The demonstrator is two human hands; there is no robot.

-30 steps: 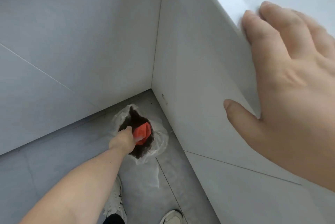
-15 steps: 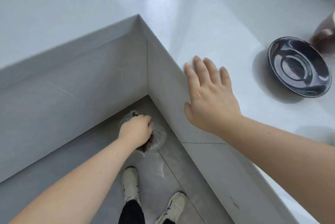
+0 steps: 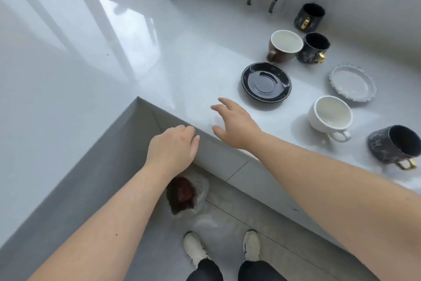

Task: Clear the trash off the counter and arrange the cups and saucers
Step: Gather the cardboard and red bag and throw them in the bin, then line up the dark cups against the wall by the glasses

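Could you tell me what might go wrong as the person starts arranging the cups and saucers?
The dark cup with a gold handle is tilted near the counter's front edge; a passing right arm could perhaps knock it off. The brown cup stands against a black cup, so lifting one may clink the other. The trash bag by the shoes could be kicked.

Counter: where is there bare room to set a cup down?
The counter is bare left of the black saucer, back to the corner. Crowded on the right: brown cup, white saucer, white cup, black cups.
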